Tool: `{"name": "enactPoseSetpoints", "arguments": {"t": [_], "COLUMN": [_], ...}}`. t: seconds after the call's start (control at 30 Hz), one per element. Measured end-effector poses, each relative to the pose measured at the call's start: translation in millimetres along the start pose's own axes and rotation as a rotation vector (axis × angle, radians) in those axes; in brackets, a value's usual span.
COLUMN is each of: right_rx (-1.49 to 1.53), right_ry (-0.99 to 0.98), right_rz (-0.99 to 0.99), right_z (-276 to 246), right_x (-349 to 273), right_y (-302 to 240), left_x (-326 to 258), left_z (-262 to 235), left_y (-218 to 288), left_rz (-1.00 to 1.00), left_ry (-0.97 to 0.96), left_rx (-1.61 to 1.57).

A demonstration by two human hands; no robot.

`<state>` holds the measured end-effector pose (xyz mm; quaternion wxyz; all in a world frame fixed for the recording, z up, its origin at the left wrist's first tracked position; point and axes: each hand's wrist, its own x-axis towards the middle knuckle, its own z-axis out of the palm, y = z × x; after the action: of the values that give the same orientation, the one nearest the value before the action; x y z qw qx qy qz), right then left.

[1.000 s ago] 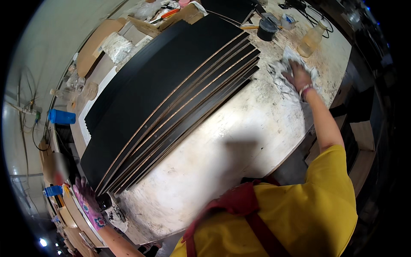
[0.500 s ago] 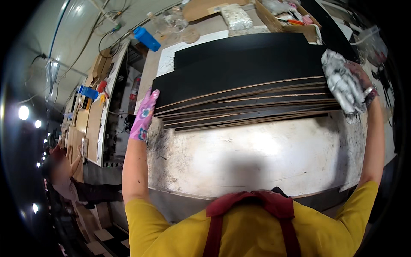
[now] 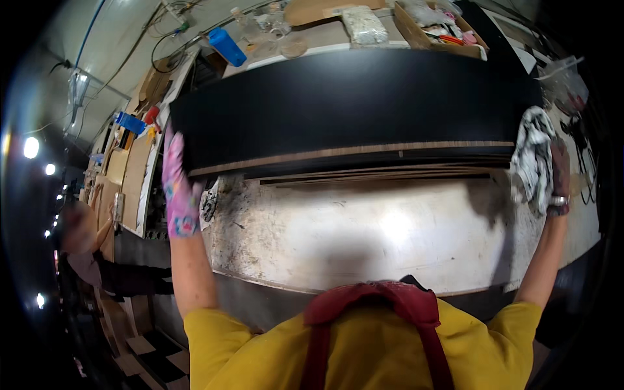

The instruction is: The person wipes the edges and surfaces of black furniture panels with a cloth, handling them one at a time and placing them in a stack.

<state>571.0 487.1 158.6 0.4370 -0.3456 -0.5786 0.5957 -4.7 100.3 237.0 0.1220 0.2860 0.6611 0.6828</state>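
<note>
A long black board (image 3: pixel 364 97) with a brown front edge lies uppermost, jutting out to the left past the boards under it. At its left end, my left hand (image 3: pixel 179 179) in a pink flowered glove grips the short edge, fingers stretched along it and thumb apart. My right hand (image 3: pixel 559 172) holds a crumpled black-and-white rag (image 3: pixel 534 156) against the right end; the rag hides most of its fingers. Beneath the top board, the edges of several more boards (image 3: pixel 390 171) show, stacked unevenly.
The stack is on a smudged white worktable (image 3: pixel 364 240). Beyond it are a blue bottle (image 3: pixel 227 47), a white wrapped block (image 3: pixel 365 26) and a cardboard box (image 3: pixel 416 29) of odds and ends. A clear plastic bag (image 3: pixel 567 84) sits far right. Another person (image 3: pixel 88 260) works at a left-hand bench.
The top board has shifted left and looks closer, covering the stepped boards behind it. My left hand has moved left with its end; my right hand and rag have come slightly nearer.
</note>
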Motion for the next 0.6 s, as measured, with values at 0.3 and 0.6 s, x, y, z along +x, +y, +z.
{"name": "enactPoseSetpoints", "arguments": {"t": [0.3, 0.6], "right_rx": [-0.382, -1.037], "right_ry": [0.217, -0.725], "right_rz": [0.217, -0.023], "right_z": [-89, 287], "right_x": [-160, -178], "right_y": [75, -1], "left_x": [-204, -214], "left_z": [-78, -89], "left_y": [-122, -193], "left_rz": [0.417, 0.287], "left_ry": [-0.556, -0.749], "left_rx": [0.737, 0.681]}}
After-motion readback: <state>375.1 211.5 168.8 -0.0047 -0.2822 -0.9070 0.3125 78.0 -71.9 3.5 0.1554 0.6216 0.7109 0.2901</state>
